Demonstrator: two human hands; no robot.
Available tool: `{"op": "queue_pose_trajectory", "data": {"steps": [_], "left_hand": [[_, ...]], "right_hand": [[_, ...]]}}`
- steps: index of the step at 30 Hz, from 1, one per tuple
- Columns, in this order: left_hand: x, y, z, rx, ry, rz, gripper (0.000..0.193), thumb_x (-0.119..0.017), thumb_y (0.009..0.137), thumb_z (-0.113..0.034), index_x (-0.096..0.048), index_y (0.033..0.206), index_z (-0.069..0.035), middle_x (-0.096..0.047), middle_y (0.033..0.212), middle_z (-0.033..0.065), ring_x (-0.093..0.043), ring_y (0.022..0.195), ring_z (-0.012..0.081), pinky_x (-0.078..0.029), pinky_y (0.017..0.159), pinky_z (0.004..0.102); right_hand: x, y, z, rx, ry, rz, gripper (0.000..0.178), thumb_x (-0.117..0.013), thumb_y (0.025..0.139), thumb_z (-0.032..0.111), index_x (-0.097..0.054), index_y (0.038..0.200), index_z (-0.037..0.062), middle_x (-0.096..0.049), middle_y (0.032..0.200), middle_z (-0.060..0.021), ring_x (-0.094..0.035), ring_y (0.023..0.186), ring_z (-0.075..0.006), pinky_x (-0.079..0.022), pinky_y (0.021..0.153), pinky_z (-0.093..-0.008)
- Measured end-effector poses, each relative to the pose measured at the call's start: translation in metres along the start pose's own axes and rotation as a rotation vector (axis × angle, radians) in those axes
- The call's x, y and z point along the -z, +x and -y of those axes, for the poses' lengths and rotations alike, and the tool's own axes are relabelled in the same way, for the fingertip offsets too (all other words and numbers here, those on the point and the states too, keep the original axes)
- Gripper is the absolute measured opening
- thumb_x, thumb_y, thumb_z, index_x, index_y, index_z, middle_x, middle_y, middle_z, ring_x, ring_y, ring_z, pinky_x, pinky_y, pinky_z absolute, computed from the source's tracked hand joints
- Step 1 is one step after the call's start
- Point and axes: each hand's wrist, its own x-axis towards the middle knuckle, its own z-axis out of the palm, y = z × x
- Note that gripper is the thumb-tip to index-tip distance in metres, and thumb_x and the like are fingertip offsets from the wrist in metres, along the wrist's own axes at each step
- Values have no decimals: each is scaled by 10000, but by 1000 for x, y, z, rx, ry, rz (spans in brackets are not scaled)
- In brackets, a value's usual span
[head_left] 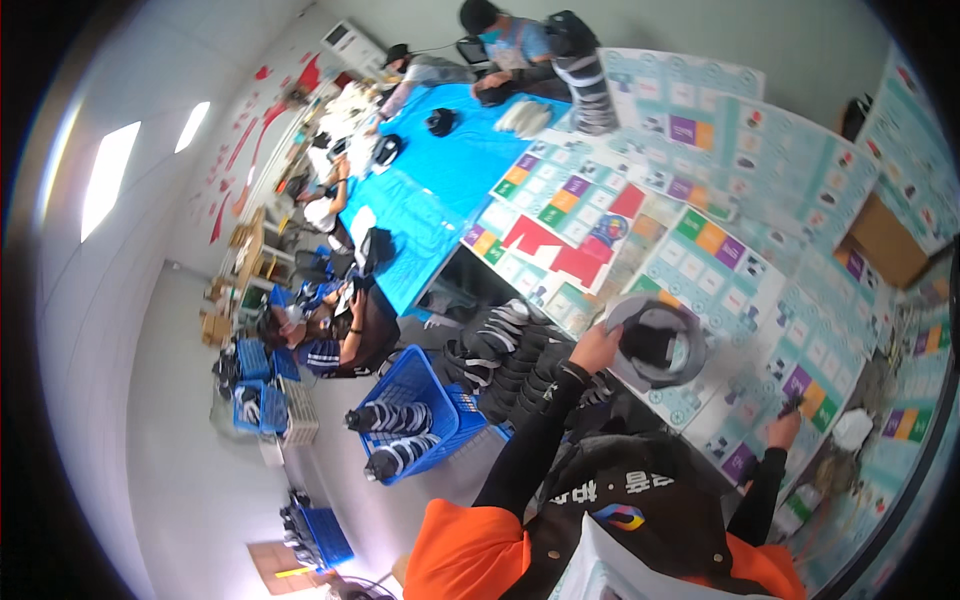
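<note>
My left hand (597, 348) grips the edge of a grey hat (690, 352), its fingers closed on the brim. The hat's opening faces up, showing a black inside with a small pale patch. It is held over the table covered with printed sheets (700, 262). Farther right, my right hand (784, 430) is closed around a small dark object (793, 405), too small to make out, above the same table. Both forearms wear black sleeves, with orange at the upper arms.
Beside the table to my left are stacked black and grey hats (525, 375) and a blue basket (410, 452) with more hats. Several people sit around a blue-covered table (430, 190) beyond. A tall hat stack (590, 95) stands at the far edge. A white crumpled item (853, 429) lies at right.
</note>
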Motion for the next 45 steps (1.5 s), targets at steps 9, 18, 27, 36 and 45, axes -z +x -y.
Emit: {"op": "queue_pose_trajectory", "data": {"steps": [9, 18, 27, 36, 45], "left_hand": [[249, 5, 27, 111, -807, -407, 657, -544, 1044, -501, -320, 1540, -133, -435, 1519, 113, -558, 1305, 337, -547, 913, 509], [47, -175, 369, 258, 41, 487, 375, -536, 1034, -437, -663, 1212, -132, -703, 931, 51, -696, 772, 192, -555, 616, 366], [-2, -468, 579, 680, 110, 827, 618, -557, 978, -572, -621, 1338, -74, -768, 992, 90, -716, 786, 207, -557, 658, 364], [-11, -471, 657, 1189, -899, 270, 650, -670, 960, -519, -607, 1331, 11, -731, 1047, 150, -691, 785, 265, -552, 779, 402], [16, -323, 604, 1269, -1059, -200, 1096, -801, 781, -642, -281, 1584, -107, -513, 1400, 200, -569, 1151, 338, -541, 846, 529]], "right_hand": [[24, 23, 49, 172, 1, -195, 498, -712, 758, 77, -567, 1220, -35, -616, 1219, -269, -533, 1209, -456, -390, 1066, -552], [47, -47, 245, 672, 249, 148, 292, -638, 811, 4, -639, 1103, 5, -616, 1106, -183, -574, 1122, -383, -458, 998, -427], [-14, -186, 385, 610, 298, 578, 272, -553, 857, -48, -677, 1096, -7, -747, 937, -138, -734, 800, -248, -575, 738, -351], [-178, -293, 466, 688, 94, 733, 295, -721, 832, 148, -658, 1087, 11, -725, 1002, -162, -709, 955, -310, -563, 860, -394], [-298, -255, 564, 748, -203, 608, 439, -728, 795, 254, -661, 1147, 1, -709, 1125, -211, -668, 1081, -382, -526, 956, -437]]}}
